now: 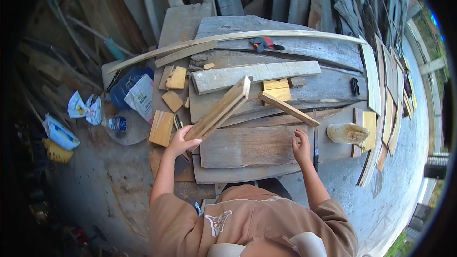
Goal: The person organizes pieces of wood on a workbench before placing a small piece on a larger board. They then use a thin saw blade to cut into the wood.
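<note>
My left hand (180, 143) is wrapped round the lower end of a wooden piece (221, 108), whose far end rises up and to the right over the work surface. My right hand (301, 146) holds nothing, its fingers apart and partly curled, above the right end of a wide brown board (252, 146). Just right of that hand lies a thin saw or blade with a dark handle (316, 159). A narrow wooden stick (289, 108) rests slantwise beyond my right hand, one end on a yellowish block (277, 89).
A pale plank (257, 75) lies farther back, near a red and dark glove (266, 44). A whitish container (346, 133) stands at the right. On the left are wood blocks (162, 127), a bottle (116, 123) and a blue jug (124, 88). Long boards lean behind.
</note>
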Motion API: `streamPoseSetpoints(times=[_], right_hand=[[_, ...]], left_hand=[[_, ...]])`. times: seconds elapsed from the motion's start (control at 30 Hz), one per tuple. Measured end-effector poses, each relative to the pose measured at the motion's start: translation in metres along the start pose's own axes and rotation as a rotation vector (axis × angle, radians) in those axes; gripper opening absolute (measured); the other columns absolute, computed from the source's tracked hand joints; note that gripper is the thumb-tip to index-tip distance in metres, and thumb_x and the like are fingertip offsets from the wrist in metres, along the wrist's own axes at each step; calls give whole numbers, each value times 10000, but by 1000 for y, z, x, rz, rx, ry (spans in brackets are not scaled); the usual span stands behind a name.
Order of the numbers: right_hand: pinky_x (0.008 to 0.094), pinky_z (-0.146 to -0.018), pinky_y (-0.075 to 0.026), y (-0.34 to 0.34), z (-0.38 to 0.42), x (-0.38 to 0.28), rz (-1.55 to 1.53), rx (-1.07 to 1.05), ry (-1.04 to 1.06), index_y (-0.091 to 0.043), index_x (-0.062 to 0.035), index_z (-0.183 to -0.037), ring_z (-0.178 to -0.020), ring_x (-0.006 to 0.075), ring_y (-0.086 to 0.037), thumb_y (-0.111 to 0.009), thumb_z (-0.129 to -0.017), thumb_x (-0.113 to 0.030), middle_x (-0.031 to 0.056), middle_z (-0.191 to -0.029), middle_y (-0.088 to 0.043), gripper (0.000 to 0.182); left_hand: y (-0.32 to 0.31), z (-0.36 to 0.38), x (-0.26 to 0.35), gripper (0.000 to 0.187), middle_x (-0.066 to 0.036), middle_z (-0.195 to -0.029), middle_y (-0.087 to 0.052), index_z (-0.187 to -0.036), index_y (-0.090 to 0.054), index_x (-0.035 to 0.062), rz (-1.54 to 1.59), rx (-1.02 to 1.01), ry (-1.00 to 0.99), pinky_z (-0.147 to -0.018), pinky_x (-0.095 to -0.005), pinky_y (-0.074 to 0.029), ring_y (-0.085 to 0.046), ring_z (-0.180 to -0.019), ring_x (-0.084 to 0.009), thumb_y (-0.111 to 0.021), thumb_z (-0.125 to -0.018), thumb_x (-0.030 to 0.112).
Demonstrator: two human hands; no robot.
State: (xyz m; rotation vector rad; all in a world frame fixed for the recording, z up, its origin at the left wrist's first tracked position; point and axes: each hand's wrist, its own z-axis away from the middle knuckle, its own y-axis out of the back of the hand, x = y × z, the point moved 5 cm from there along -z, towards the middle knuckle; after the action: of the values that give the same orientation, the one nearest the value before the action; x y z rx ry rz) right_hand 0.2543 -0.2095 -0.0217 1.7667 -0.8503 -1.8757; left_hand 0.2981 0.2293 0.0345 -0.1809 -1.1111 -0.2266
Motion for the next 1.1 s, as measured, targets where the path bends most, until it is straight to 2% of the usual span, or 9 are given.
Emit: streamPoseSetpoints(times=[0.1,0.27,0.37,0.43,0.6,0.67,0.7,0.83,1.1], right_hand=[[328,-723,-480,-8,6,15,-47,-1,-24,-552,-46,-1081,-988,220,-568,-596,-812,-70,100,-1199,-532,273],[334,-746,-473,-13,8,18,-82,-39,-28,-527,-46,-1126,-993,217,-562,-588,-819,-67,104,-1201,-531,313],[367,-829,-446,-9,9,23,-112,14,-88,-498,-40,-1177,-1066,266,-527,-587,-823,-83,132,-1223,-509,368],[397,-921,-393,-3,10,1,135,90,249,-457,-39,-1231,-1144,328,-466,-613,-808,-122,163,-1254,-477,458],[481,-1004,-299,-16,17,-32,192,-251,476,-430,-75,-1272,-1226,336,-389,-708,-712,-230,144,-1308,-440,644],[566,-1006,-252,-32,26,-41,467,-491,592,-421,-111,-1291,-1254,289,-371,-738,-670,-273,86,-1327,-433,716],[618,-997,-220,-37,28,-42,525,-521,606,-416,-151,-1303,-1251,250,-378,-743,-655,-290,41,-1319,-441,739],[610,-1006,-215,-49,23,-21,545,-465,635,-419,-178,-1301,-1226,239,-398,-715,-687,-258,41,-1283,-462,686],[601,-1009,-215,-57,23,-12,528,-383,689,-415,-185,-1297,-1194,240,-421,-705,-714,-264,39,-1247,-480,656]], left_hand=[[-13,13,11,594,-174,-1024,-575,-1090,-539,-39,-612,159,-185,-853,-340,-441,-572,-951,-287,-756,-638,280],[-64,29,-44,589,-143,-1182,-514,-1099,-563,25,-800,69,-350,-1009,-401,-327,-402,-1192,-329,-761,-614,295],[-105,35,-61,553,-121,-1335,-381,-1095,-578,62,-869,35,-311,-1056,-504,-222,-217,-1319,-341,-761,-622,281],[-130,39,-73,556,-107,-1447,-214,-1113,-579,94,-962,9,-303,-1049,-611,-128,-59,-1372,-346,-761,-631,300],[-165,37,-81,657,-110,-1483,-103,-1260,-490,213,-1083,167,-214,-1040,-635,-105,-31,-1371,-359,-741,-668,347],[-176,45,-80,725,-113,-1483,-101,-1329,-401,253,-1110,441,-196,-1036,-640,-114,-23,-1370,-361,-726,-687,349],[-185,57,-73,766,-148,-1468,-137,-1366,-337,218,-1066,524,-141,-1042,-601,-163,-80,-1358,-376,-713,-707,322],[-242,115,-101,683,-226,-1377,-296,-1324,-365,69,-823,947,-133,-1034,-480,-264,-258,-1280,-419,-671,-748,270],[-387,209,-267,653,-252,-1344,-344,-1272,-434,55,-507,766,434,-1028,-466,-306,-288,-1264,-431,-690,-734,322]])
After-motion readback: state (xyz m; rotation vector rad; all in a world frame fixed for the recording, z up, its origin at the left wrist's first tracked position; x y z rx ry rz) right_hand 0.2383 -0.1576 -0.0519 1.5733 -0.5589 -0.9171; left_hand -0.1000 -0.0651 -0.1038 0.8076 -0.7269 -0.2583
